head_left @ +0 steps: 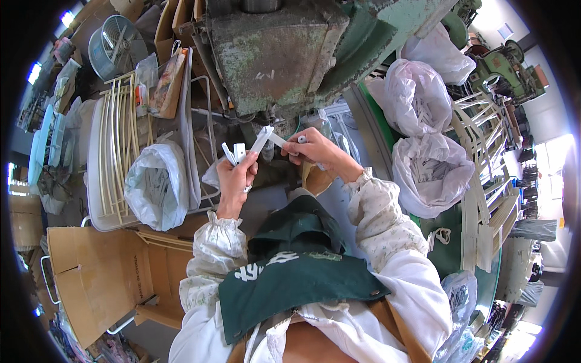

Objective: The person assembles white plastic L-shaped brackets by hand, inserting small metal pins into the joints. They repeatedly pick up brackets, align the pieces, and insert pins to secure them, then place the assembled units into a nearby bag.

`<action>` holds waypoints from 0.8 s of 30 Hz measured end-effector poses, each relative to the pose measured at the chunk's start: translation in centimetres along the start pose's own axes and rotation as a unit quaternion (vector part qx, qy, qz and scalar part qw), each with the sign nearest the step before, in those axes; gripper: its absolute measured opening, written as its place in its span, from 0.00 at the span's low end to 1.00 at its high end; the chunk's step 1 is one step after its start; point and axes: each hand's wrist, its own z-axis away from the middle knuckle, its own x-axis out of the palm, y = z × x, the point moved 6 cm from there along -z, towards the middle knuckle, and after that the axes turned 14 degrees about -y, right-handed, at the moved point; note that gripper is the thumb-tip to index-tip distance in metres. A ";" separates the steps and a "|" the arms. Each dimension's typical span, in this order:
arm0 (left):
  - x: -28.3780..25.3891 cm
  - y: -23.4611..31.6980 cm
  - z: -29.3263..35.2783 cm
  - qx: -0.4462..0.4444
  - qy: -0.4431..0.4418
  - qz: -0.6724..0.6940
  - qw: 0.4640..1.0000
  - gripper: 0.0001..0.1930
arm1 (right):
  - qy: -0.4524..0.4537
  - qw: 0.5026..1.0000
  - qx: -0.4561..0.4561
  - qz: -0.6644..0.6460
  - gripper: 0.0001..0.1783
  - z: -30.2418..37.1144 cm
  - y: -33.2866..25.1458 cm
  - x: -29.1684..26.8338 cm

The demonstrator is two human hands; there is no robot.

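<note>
The left hand (237, 183) is grasping a small bunch of white strips (239, 150); their ends stick out above the thumb, and one longer flat piece (260, 141) points up and to the right. The right hand (319, 149) pinches another white strip (278, 140), which slants up toward the left, and a small white rounded end (301, 139) also shows between its fingers. The tips of the two pieces meet or nearly meet between the hands; I cannot tell if they touch.

The pieces are in the air, just below a worn green machine (275, 66). On the left side stands an open white plastic bag (173, 206) with pale pieces inside, and below it an open cardboard box (91, 284). On the right are two more open bags, an upper one (396, 112) and a lower one (423, 204), both containing pale pieces.
</note>
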 end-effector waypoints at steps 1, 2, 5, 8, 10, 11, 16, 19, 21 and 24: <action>0.1 0.0 0.0 0.002 -0.003 0.003 1.000 0.06 | 0.001 1.000 0.005 0.002 0.14 0.1 0.0 -0.1; 0.3 0.4 -0.4 0.009 -0.007 0.007 1.000 0.06 | 0.003 1.000 0.008 0.008 0.14 0.0 -0.4 -0.5; 0.3 0.3 0.1 -0.007 0.011 -0.004 1.000 0.05 | -0.010 1.000 0.002 -0.018 0.14 -0.2 0.3 -0.2; 0.1 0.0 0.0 -0.003 0.012 0.000 1.000 0.06 | -0.014 1.000 0.000 -0.017 0.14 -0.2 0.1 -0.5; 0.2 -0.3 -0.2 -0.010 0.012 0.006 1.000 0.07 | -0.012 1.000 -0.003 -0.016 0.14 -0.1 0.0 -0.8; 0.3 -0.3 -0.2 -0.009 0.012 0.013 1.000 0.07 | -0.012 1.000 -0.007 -0.021 0.14 0.0 0.0 -0.7; -0.2 -0.7 0.0 -0.019 0.009 0.014 1.000 0.07 | -0.020 0.999 -0.011 -0.037 0.15 -0.3 0.6 -0.3; 0.2 0.7 0.5 0.008 -0.010 0.015 1.000 0.06 | -0.012 0.999 -0.036 -0.035 0.16 0.0 -1.1 -0.3; 1.3 3.2 0.8 0.030 -0.025 -0.036 0.999 0.10 | 0.007 0.997 -0.066 -0.027 0.16 0.5 -1.8 -0.3; 1.1 2.5 1.4 0.019 -0.038 -0.033 0.999 0.12 | 0.047 0.988 -0.089 -0.120 0.14 1.5 -1.2 -0.7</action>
